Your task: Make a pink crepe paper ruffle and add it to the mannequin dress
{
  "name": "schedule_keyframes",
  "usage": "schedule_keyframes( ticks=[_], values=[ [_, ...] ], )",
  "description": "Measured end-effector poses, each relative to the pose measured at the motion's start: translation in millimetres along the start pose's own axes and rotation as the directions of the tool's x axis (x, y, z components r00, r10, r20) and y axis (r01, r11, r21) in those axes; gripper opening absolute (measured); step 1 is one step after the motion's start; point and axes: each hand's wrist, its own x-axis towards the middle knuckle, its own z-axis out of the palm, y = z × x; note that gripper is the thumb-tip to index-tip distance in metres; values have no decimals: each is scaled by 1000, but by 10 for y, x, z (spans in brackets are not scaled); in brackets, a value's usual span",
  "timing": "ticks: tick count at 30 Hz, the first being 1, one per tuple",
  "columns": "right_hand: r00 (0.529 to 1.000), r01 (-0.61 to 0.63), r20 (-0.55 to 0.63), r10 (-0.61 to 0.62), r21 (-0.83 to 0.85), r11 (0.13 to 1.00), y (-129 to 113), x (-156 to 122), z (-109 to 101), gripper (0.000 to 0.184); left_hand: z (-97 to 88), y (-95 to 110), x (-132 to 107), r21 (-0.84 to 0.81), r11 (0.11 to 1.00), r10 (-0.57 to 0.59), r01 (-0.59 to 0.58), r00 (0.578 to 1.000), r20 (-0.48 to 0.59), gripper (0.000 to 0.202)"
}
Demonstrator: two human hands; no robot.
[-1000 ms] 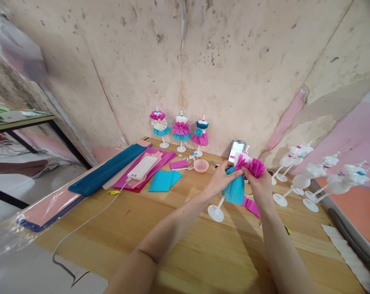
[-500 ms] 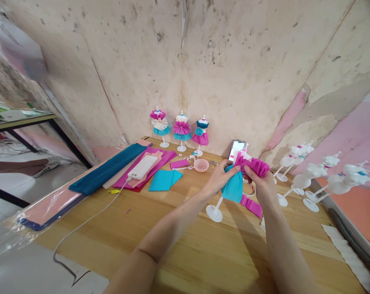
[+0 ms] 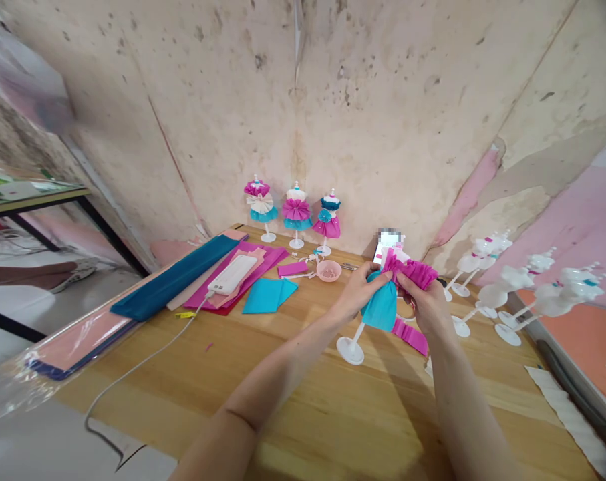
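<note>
Above the table, a small white mannequin stand [image 3: 351, 349] is held tilted, its round base toward the left. A blue crepe paper skirt [image 3: 381, 308] wraps its lower part. My left hand [image 3: 361, 288] is closed around the mannequin's waist, with the thumb on the top of the skirt. Gathered magenta crepe paper [image 3: 417, 272] bunches at the waist and sticks out to the right. My right hand [image 3: 423, 299] pinches this magenta paper close to the left thumb. The fingertips behind the paper are hidden.
Three dressed mini mannequins [image 3: 296, 212] stand by the wall. A pink bead bowl [image 3: 329, 270], a phone [image 3: 387, 246], blue paper [image 3: 268, 296] and a white power bank [image 3: 232, 274] with a cable lie around. Several bare mannequins [image 3: 518, 284] stand right; a magenta strip [image 3: 410, 336] lies beneath my hands.
My right hand has shifted slightly left toward my left thumb, drawing the magenta paper closer in at the waist. My left hand keeps its hold.
</note>
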Motion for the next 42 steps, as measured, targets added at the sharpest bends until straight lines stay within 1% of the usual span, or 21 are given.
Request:
schedule_keyframes(
  ticks=[3, 9, 14, 18, 21, 24, 28, 32, 35, 38, 40, 42],
  values=[
    [1000, 2, -19, -3, -37, 999, -9, -4, 6, 28, 1, 4, -3, 12, 1000, 7, -7, 1000, -5, 47],
    [999, 18, -43, -21, -68, 998, -49, -27, 24, 28, 11, 60, -40, -17, 1000, 8, -8, 1000, 12, 43],
    [997, 14, -75, -23, -114, 993, -78, -29, 33, 29, 18, 58, -50, 9, 1000, 22, -22, 1000, 9, 45],
    [993, 50, -92, -69, -191, 980, -83, -25, 40, 28, 15, 64, -50, 21, 1000, 11, -11, 1000, 6, 48],
    [989, 84, -105, -108, -217, 973, -50, -14, 40, 28, 9, 70, -44, -14, 1000, -20, 21, 999, 41, 52],
    [992, 76, -82, -91, -168, 983, -11, -4, 33, 28, -4, 70, -34, -43, 997, -59, 62, 996, 65, 54],
    [999, 26, -42, -30, -80, 996, 7, -1, 5, 31, -22, 82, -25, -22, 998, -59, 60, 997, 42, 52],
    [1000, -13, -3, 13, -46, 999, 7, 4, -28, 31, -27, 108, -27, -74, 991, -104, 107, 994, 46, 49],
    [1000, -28, 4, 28, -40, 999, -5, 8, -38, 32, -29, 114, -23, -93, 987, -129, 132, 991, 41, 48],
    [998, -34, 48, 34, 13, 999, -31, 8, -33, 30, -32, 104, -14, -104, 986, -128, 130, 991, 25, 47],
    [997, -36, 72, 32, 52, 998, -45, 7, -26, 28, -33, 95, -11, -117, 984, -129, 132, 991, 29, 47],
    [997, -31, 67, 27, 56, 998, -47, 7, -18, 27, -30, 88, -12, -126, 983, -126, 131, 991, 42, 46]
  ],
)
